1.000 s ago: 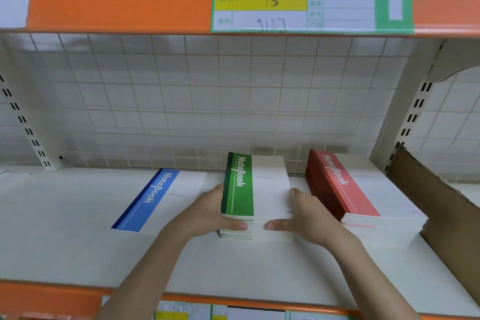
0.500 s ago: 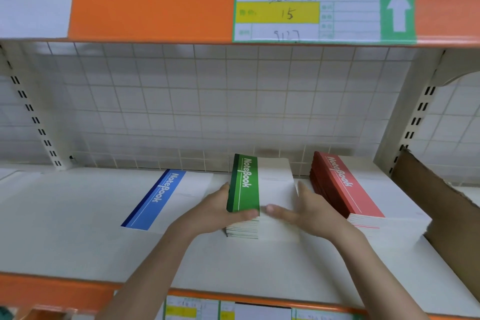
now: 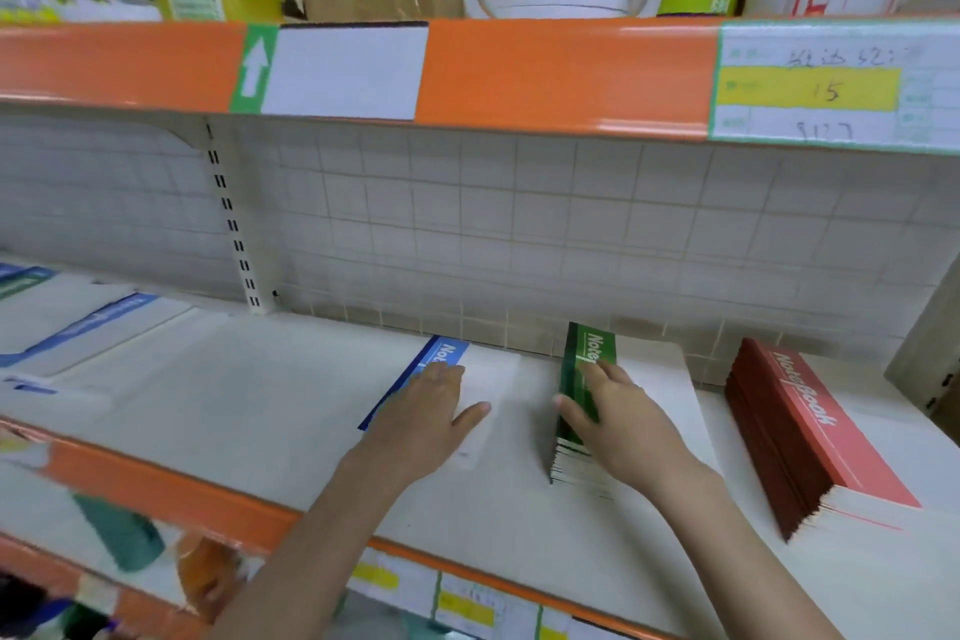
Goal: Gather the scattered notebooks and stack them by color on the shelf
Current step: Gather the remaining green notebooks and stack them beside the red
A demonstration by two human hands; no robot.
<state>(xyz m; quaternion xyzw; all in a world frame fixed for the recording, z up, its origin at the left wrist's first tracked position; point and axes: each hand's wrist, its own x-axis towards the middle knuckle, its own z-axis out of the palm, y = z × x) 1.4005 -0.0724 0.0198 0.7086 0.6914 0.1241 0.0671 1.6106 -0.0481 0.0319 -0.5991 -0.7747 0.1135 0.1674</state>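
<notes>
Flat hands on notebooks
Left hand (image 3: 427,413) presses the blue notebook (image 3: 451,353); right hand (image 3: 621,424) rests open-fingered on the green stack (image 3: 586,359). Thin, floppy: lift by an edge.

Glossy orange shelf edge (image 3: 566,73); paper notebooks (image 3: 589,364) (matt covers).

Take the middle notebook stack (image 3: 649,395) on the shelf (image 3: 260,405) as landmark. Just left of it lies 1 flat notebook (image 3: 483,374), the left hand (image 3: 426,411) resting on it. The right hand (image 3: 618,421) lies on the stack itself. Right of it stands a taller stack (image 3: 821,437). Far left lie more notebooks (image 3: 93,327).
</notes>
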